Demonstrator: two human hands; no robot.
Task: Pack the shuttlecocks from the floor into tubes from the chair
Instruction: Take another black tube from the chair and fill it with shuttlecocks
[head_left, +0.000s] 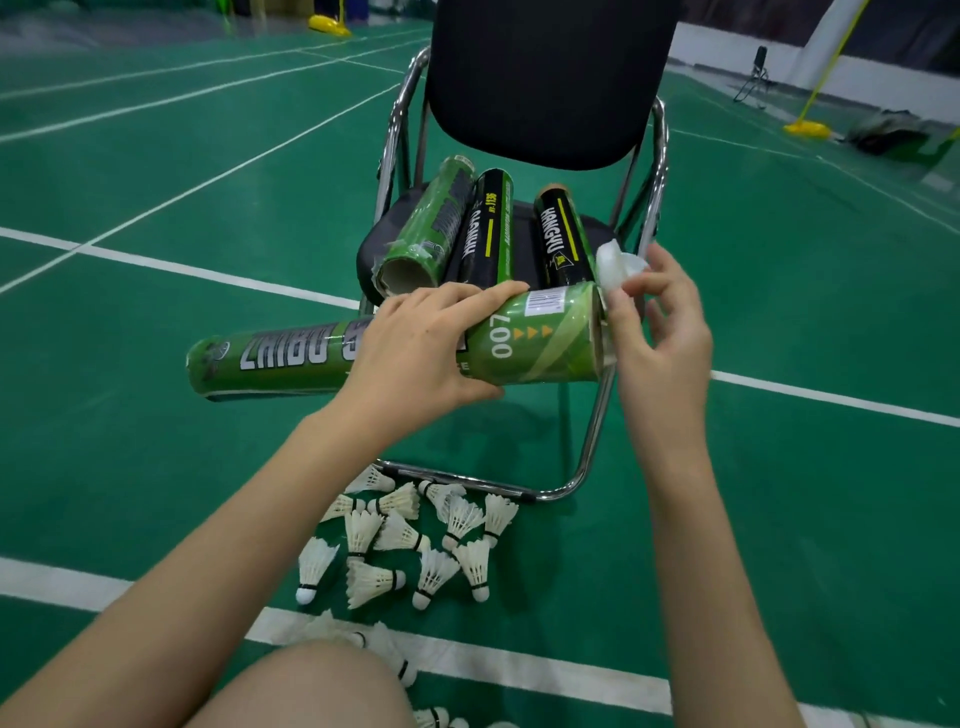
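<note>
My left hand (423, 353) grips a green tube (540, 338) around its middle, holding it level in front of the chair (550, 78). My right hand (660, 332) pinches a whitish plastic cap (618, 267) just off the tube's right end. Three more tubes lie on the chair seat: a green one (431, 223) and two black ones (485, 228) (563, 234). Several white shuttlecocks (410, 545) lie scattered on the floor below the chair's front bar.
The green court floor (156, 182) with white lines spreads all round. My knee (311, 686) shows at the bottom, with more shuttlecocks beside it. Yellow net-post bases (808, 127) (328, 25) and a dark bag (891, 136) stand far behind.
</note>
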